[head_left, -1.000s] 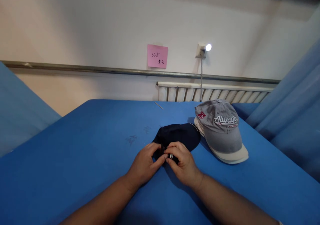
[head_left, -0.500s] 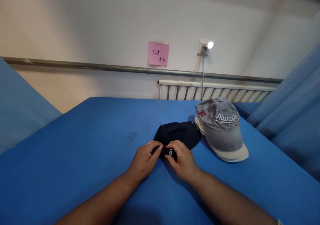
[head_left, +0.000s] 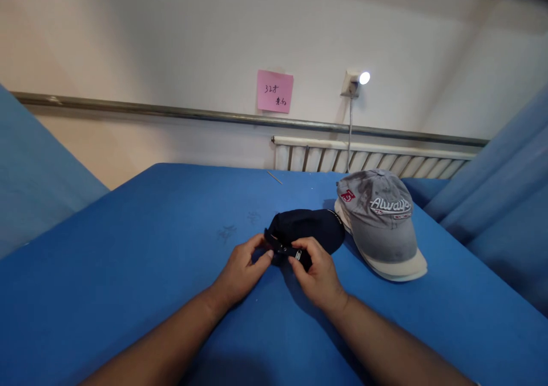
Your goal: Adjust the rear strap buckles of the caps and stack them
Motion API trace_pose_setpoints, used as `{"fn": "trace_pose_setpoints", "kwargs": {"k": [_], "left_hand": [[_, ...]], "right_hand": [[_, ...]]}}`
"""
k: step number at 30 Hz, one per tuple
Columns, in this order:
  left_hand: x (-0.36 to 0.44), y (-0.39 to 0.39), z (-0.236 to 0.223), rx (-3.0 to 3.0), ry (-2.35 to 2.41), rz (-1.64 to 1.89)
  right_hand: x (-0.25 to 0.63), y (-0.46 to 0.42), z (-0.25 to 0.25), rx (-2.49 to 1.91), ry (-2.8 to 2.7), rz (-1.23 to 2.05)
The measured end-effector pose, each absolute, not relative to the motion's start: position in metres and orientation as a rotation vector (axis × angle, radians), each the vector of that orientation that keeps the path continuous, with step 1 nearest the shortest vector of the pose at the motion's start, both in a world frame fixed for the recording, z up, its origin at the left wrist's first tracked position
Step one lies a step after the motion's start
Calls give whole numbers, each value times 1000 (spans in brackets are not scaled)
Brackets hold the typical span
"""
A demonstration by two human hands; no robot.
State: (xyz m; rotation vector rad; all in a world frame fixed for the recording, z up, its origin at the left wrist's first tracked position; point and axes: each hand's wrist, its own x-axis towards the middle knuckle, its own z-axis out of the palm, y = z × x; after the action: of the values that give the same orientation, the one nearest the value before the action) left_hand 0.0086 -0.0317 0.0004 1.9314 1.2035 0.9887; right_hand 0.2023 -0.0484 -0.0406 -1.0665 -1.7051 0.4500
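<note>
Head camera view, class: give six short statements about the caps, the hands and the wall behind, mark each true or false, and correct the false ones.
1. The dark cap lies left of the gray cap in the picture. True.
2. The right hand pinches the strap by its metal buckle. True.
3. The left hand is on the gray cap. False: it is at the dark cap.
4. The gray cap's lettering reads "Never". False: it reads "Always".
5. A pink note is on the wall, above the metal rail. True.
6. The small light at the socket is off. False: it glows white.
</note>
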Motion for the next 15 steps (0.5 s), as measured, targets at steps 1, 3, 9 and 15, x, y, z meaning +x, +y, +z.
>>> {"fn": "trace_pose_setpoints", "kwargs": {"k": [1,3,9,15], "left_hand": [[9,-33,1,1960,1218,965],[10,-33,0,2006,1257,938],[15,-36,-2,2056,1206,931],[18,-43,-1,2158,1159,941]], "right_hand": [[203,-48,-41,-1062,-1673,452],[204,-47,-40,-1042,-1634,454],[205,-50,-38,-961,-1737,492],[206,-51,-37,-969,-1762,529]]}}
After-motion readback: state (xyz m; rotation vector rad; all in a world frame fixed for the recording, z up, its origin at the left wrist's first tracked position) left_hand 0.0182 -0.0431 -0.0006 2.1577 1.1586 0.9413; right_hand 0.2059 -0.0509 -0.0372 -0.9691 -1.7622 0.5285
